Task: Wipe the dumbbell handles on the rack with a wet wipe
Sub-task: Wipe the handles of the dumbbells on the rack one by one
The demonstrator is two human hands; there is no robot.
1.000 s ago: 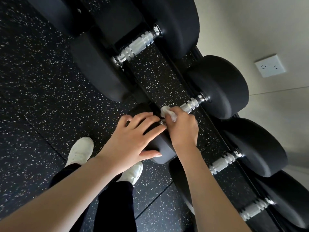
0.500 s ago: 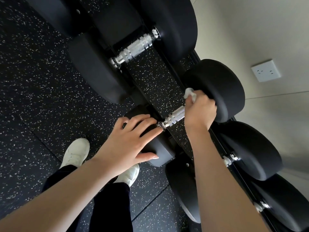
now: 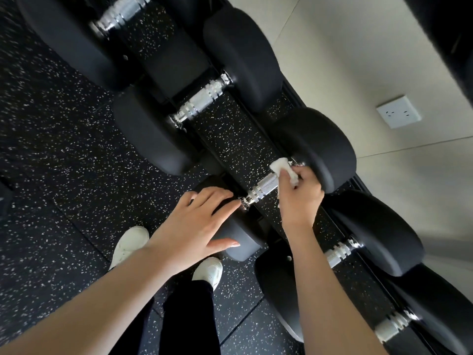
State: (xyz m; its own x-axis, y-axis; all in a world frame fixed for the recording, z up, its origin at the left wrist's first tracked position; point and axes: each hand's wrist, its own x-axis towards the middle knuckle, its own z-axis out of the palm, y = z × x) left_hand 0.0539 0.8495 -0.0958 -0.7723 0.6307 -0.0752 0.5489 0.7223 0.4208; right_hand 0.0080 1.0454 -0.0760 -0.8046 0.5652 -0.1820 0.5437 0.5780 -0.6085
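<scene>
Flat across the near head of the dumbbell (image 3: 238, 237) lay my left hand (image 3: 197, 226), a little left of the frame's centre, fingers straight and spread over the black rubber, thumb stretched along its lower edge, gripping nothing. To its right ran the chrome handle (image 3: 262, 188), bare and knurled for the stretch nearest my left fingertips. Further right, my right hand (image 3: 300, 198) was curled around the far end of that handle, close against the inner face of the dumbbell's far head (image 3: 325, 147), with the wet wipe (image 3: 281, 167) bunched under my fingers; a crumpled white corner of it stuck out above my knuckles.

At the lower left of the frame, my two white shoes (image 3: 130, 242) stood on the black speckled floor (image 3: 51, 149), dark trouser legs above them. Up the middle of the frame ran the rack (image 3: 230, 134), its speckled bed showing between the dumbbell heads. Two more dumbbells sat on it toward the upper left, their chrome handles uncovered, and two more lay toward the lower right, partly behind my right forearm. At the far right, a white wall socket (image 3: 398, 111) sat on the pale wall (image 3: 358, 60).
</scene>
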